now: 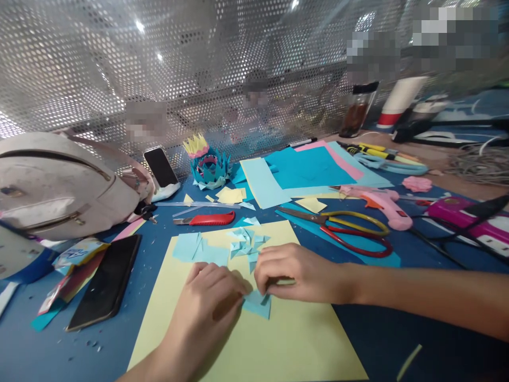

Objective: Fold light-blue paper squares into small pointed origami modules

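A small light-blue piece of paper [258,306], partly folded, lies on a large pale-yellow sheet [302,339]. My left hand [212,297] pinches its left edge with curled fingers. From the right, my right hand [292,270] bends over the paper's upper edge, thumb and fingertips pressed on it. The fingertips of both hands partly hide the fold. Just beyond the hands sit several small folded light-blue pieces [243,245]. Flat light-blue paper pieces [191,248] lie to their left on the yellow sheet.
Scissors [350,228], a red utility knife [214,218] and a pink glue gun [377,204] lie beyond the sheet. A layered blue paper flower [210,168] stands farther back. At left are a dark phone [105,284] and a backpack [67,185]; a power strip [473,223] is at right.
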`<control>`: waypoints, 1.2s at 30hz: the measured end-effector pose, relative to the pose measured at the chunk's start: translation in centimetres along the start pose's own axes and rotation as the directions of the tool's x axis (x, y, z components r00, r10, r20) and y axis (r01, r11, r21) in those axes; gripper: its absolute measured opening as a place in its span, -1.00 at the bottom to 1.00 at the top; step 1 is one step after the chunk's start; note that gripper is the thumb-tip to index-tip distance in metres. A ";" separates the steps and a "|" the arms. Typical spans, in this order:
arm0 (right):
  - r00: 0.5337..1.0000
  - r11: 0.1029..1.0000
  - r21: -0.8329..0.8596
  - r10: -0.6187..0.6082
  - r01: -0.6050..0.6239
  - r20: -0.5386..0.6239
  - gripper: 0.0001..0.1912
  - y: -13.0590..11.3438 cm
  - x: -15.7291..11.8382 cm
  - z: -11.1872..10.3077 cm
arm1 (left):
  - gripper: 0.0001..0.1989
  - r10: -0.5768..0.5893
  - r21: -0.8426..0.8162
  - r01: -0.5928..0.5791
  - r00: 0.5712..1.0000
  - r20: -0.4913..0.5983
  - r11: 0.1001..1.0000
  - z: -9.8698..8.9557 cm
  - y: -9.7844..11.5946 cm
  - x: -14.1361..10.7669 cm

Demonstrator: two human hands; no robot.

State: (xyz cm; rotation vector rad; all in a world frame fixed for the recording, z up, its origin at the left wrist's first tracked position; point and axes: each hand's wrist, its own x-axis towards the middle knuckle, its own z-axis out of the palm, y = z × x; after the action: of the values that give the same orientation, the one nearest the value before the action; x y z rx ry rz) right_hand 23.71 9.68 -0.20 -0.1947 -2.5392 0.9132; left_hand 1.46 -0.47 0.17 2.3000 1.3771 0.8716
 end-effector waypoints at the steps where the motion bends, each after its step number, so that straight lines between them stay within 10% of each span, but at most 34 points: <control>1: 0.999 0.999 -0.011 -0.036 0.036 0.012 -0.85 0.2 0.0 -0.2 | -0.77 0.034 0.010 -0.034 0.999 0.005 0.999 0.0 -0.1 -0.1; 11: 0.945 0.942 -0.165 -0.258 0.292 0.201 -0.83 0.4 0.0 -1.8 | -0.77 0.293 0.194 -0.298 0.955 0.054 0.935 -0.1 -1.0 -0.8; 17: 0.924 0.900 -0.218 -0.349 0.377 0.154 -0.79 1.0 -0.2 -1.6 | -0.79 0.382 0.210 -0.357 0.920 -0.092 0.910 0.3 -0.4 -0.8; 36: 0.921 0.899 -0.213 -0.349 0.382 0.175 -0.81 1.3 -0.1 -1.7 | -0.75 0.467 0.355 -0.423 0.883 -0.044 0.834 0.6 -0.4 -0.5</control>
State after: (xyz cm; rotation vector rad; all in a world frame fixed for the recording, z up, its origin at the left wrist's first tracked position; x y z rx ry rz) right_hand 24.55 11.63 0.08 0.2771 -2.6760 0.4806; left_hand 1.37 -0.71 -0.69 2.9568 1.1153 0.9940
